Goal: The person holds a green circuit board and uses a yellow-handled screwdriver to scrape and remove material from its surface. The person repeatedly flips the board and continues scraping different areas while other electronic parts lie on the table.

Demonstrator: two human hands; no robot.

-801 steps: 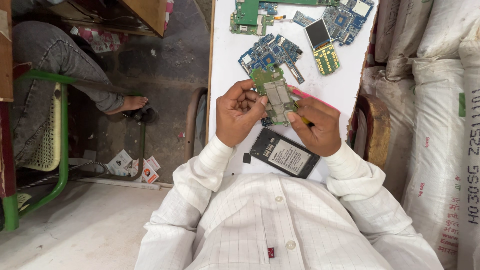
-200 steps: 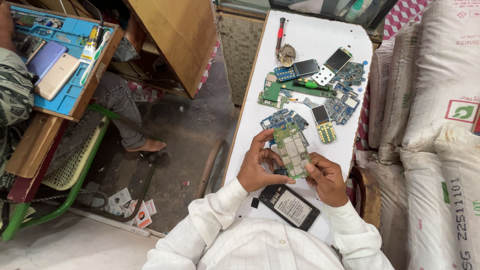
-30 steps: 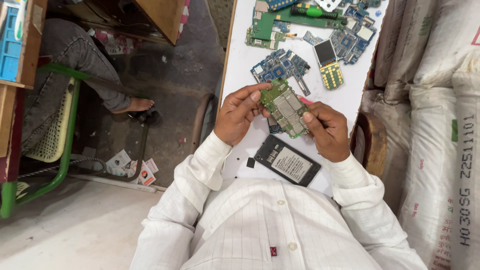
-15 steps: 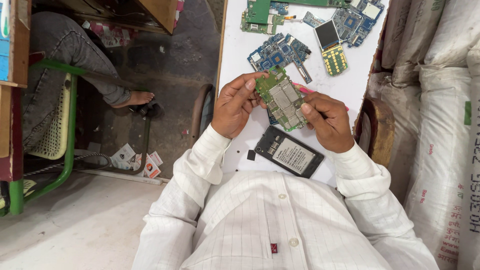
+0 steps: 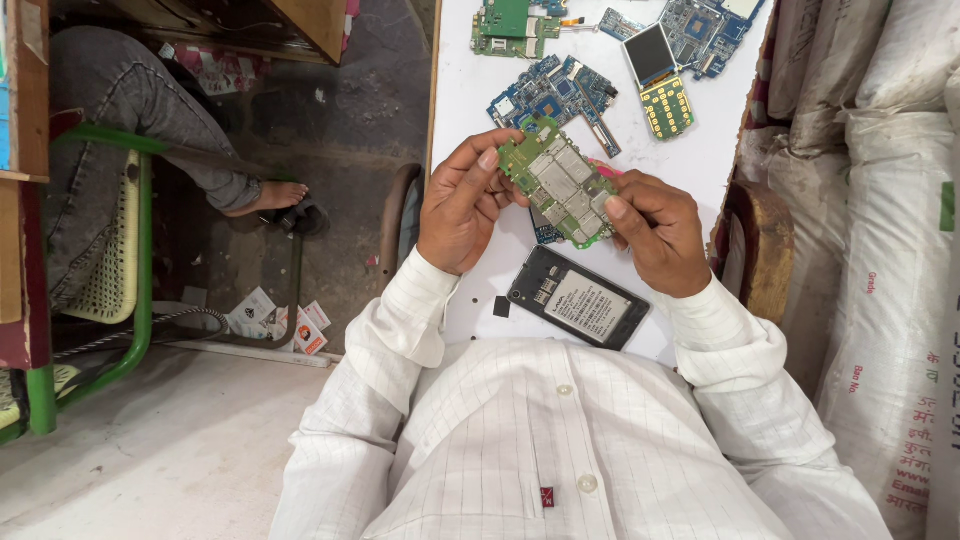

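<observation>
Green circuit board [image 5: 558, 183] stays pinched between left hand [image 5: 462, 205] and right hand [image 5: 655, 232]

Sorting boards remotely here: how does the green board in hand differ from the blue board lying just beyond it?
The green circuit board is held above the white table between left hand and right hand; the blue circuit board lies flat, untouched. The green board carries silvery metal shields; the blue shows bare chips. Both are phone-type boards.
</observation>
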